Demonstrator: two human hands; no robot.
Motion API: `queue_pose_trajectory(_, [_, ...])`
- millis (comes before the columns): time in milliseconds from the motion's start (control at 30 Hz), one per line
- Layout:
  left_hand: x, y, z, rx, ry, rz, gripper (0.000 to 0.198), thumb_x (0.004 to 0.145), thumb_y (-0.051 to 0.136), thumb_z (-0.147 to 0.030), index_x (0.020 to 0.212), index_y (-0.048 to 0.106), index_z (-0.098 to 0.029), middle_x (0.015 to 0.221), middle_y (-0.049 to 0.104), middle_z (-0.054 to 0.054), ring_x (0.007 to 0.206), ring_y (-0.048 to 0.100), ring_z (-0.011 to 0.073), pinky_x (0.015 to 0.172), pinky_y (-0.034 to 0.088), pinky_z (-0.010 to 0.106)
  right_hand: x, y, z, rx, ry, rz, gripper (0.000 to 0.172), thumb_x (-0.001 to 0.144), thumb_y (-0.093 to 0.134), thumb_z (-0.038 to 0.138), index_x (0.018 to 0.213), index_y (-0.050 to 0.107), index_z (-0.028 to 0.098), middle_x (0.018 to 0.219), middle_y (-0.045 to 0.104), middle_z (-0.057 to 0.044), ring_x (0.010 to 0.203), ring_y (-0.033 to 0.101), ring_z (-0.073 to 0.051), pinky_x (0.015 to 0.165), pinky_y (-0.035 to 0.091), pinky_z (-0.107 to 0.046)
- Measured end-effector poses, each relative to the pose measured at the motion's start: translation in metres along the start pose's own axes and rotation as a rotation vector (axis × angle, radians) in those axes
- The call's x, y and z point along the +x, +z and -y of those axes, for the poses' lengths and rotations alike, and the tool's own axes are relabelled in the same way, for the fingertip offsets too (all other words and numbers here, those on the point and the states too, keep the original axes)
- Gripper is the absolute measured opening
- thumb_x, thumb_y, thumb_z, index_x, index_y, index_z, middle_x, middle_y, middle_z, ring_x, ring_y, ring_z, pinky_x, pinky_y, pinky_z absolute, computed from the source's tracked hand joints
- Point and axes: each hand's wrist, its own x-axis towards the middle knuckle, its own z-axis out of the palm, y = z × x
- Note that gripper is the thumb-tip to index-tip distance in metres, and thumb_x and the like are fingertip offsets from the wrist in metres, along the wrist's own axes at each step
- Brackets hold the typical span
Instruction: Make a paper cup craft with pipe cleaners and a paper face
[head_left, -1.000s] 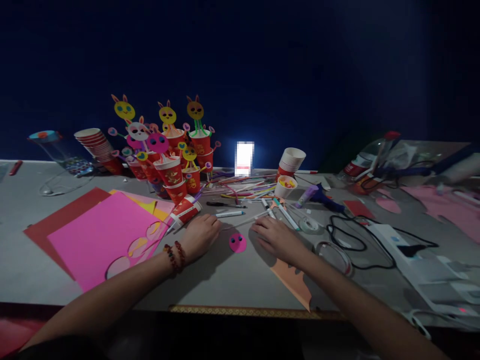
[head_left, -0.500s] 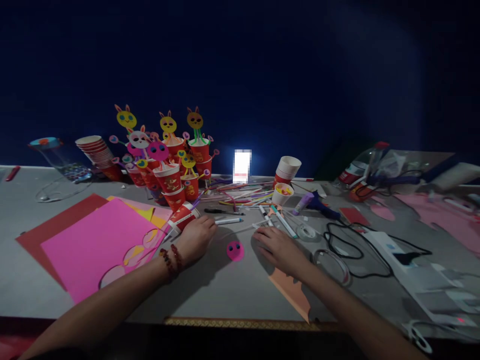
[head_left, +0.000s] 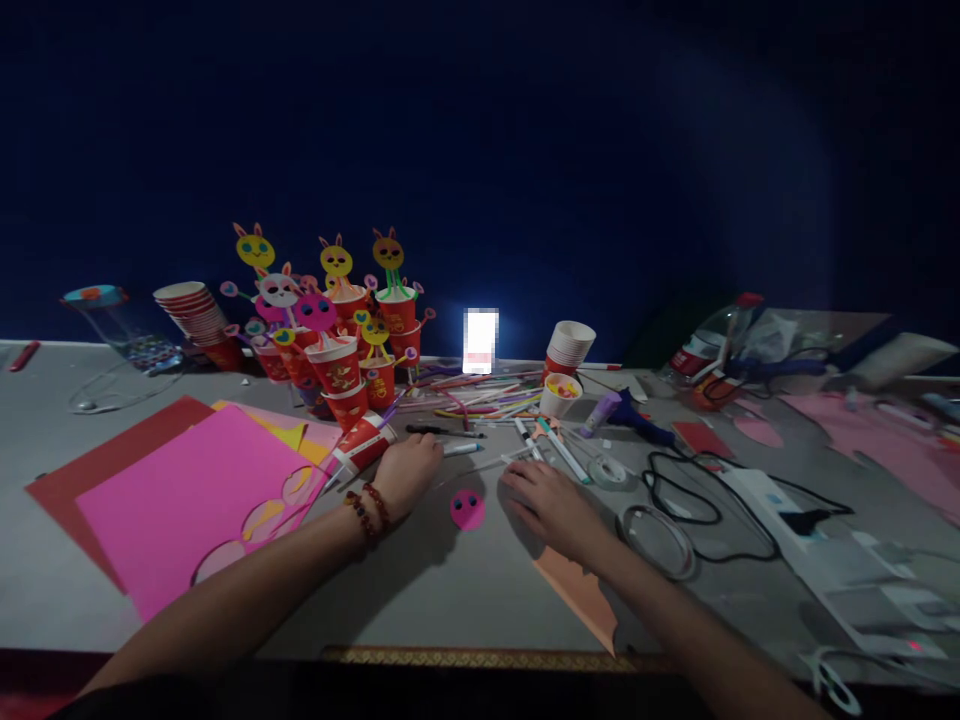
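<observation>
On the table between my hands lies a pink paper face (head_left: 468, 509) with two dark eyes. My left hand (head_left: 409, 470), a beaded bracelet at its wrist, is left of the face with its fingers curled over the near end of a white marker (head_left: 462, 449); the fingertips are hidden. My right hand (head_left: 544, 500) rests palm down to the right, fingers loosely apart and nothing held. Beneath its forearm is an orange paper piece (head_left: 581, 595). A tilted red paper cup (head_left: 365, 443) lies beside my left hand. A black pen (head_left: 442, 431) is just beyond the marker.
Decorated cups (head_left: 334, 365) with rabbit faces stand back left. Pink paper (head_left: 195, 500) covers the left side. Stacked cups (head_left: 568, 345), markers (head_left: 564, 450), a tape roll (head_left: 611, 470), a glue stick (head_left: 601, 412), cables (head_left: 690, 510) and a power strip (head_left: 780, 520) lie right. A lit screen (head_left: 480, 340) stands behind.
My left hand has slid a little to the right, covering more of the white marker. My right hand stays nearly where it was. The whole view has shifted slightly.
</observation>
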Motion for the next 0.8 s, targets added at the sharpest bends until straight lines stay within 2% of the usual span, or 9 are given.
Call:
queue_pose_trajectory(133, [-0.005, -0.010, 0.003, -0.012, 0.032, -0.066, 0.017, 0.089, 0.051, -0.005, 0.097, 0.064, -0.012, 0.096, 0.063, 0.011, 0.090, 0.060, 0.0254, 0.075, 0.050, 0.036, -0.002, -0.002, -0.002, 0.061, -0.007, -0.064, 0.024, 0.089, 0.057, 0.018, 0.112, 0.065, 0.020, 0.114, 0.066, -0.012, 0.109, 0.059, -0.027, 0.094, 0.048, -0.044])
queue_pose_trajectory(233, [-0.012, -0.020, 0.004, -0.032, 0.057, -0.125, 0.017, 0.094, 0.049, -0.013, 0.104, 0.062, -0.014, 0.101, 0.062, 0.011, 0.096, 0.056, 0.0268, 0.084, 0.048, 0.041, -0.001, -0.006, 0.002, 0.233, 0.026, -0.152, 0.022, 0.092, 0.056, 0.025, 0.112, 0.065, 0.019, 0.113, 0.068, -0.012, 0.108, 0.060, -0.028, 0.094, 0.047, -0.045])
queue_pose_trajectory(333, [-0.019, -0.029, -0.002, -0.185, 0.131, -0.224, 0.018, 0.097, 0.046, -0.020, 0.109, 0.059, -0.015, 0.103, 0.061, 0.010, 0.098, 0.055, 0.0247, 0.088, 0.047, 0.039, 0.007, -0.006, 0.013, 0.633, 0.129, -0.170, 0.033, 0.093, 0.058, 0.039, 0.120, 0.061, 0.020, 0.105, 0.070, -0.009, 0.094, 0.065, -0.023, 0.084, 0.051, -0.037])
queue_pose_trajectory(400, [-0.022, -0.033, -0.008, -0.336, 0.197, -0.301, 0.016, 0.098, 0.046, -0.020, 0.108, 0.058, -0.016, 0.102, 0.061, 0.010, 0.096, 0.056, 0.0232, 0.087, 0.048, 0.037, 0.014, -0.005, 0.024, 0.954, 0.209, -0.150, 0.038, 0.090, 0.060, 0.046, 0.117, 0.061, 0.019, 0.091, 0.070, -0.005, 0.077, 0.065, -0.019, 0.070, 0.052, -0.031])
queue_pose_trajectory(467, [-0.025, -0.035, -0.014, -0.431, 0.255, -0.343, 0.015, 0.098, 0.045, -0.020, 0.106, 0.058, -0.017, 0.101, 0.062, 0.009, 0.094, 0.056, 0.0225, 0.084, 0.049, 0.036, 0.022, -0.005, 0.035, 1.209, 0.265, -0.157, 0.039, 0.087, 0.063, 0.049, 0.111, 0.063, 0.018, 0.080, 0.068, -0.002, 0.068, 0.063, -0.016, 0.064, 0.050, -0.028])
queue_pose_trajectory(567, [-0.028, -0.036, -0.018, -0.476, 0.311, -0.367, 0.017, 0.099, 0.044, -0.020, 0.107, 0.058, -0.017, 0.101, 0.063, 0.009, 0.093, 0.057, 0.0221, 0.083, 0.049, 0.036, 0.031, -0.007, 0.048, 1.420, 0.335, -0.209, 0.037, 0.085, 0.066, 0.049, 0.105, 0.066, 0.017, 0.075, 0.068, 0.000, 0.065, 0.061, -0.015, 0.062, 0.048, -0.026])
queue_pose_trajectory(667, [-0.032, -0.033, -0.016, -0.505, 0.268, -0.378, 0.018, 0.100, 0.045, -0.024, 0.110, 0.057, -0.017, 0.103, 0.063, 0.010, 0.095, 0.058, 0.0219, 0.085, 0.049, 0.035, 0.033, -0.010, 0.055, 1.488, 0.364, -0.257, 0.033, 0.083, 0.069, 0.049, 0.093, 0.067, 0.017, 0.071, 0.068, 0.000, 0.061, 0.061, -0.014, 0.057, 0.048, -0.026])
queue_pose_trajectory(800, [-0.039, -0.027, -0.013, -0.545, 0.185, -0.258, 0.016, 0.099, 0.047, -0.028, 0.104, 0.059, -0.019, 0.098, 0.064, 0.007, 0.092, 0.060, 0.0208, 0.082, 0.049, 0.032, 0.028, -0.011, 0.060, 1.499, 0.339, -0.260, 0.030, 0.084, 0.068, 0.046, 0.091, 0.066, 0.017, 0.069, 0.069, 0.000, 0.056, 0.060, -0.013, 0.055, 0.048, -0.025])
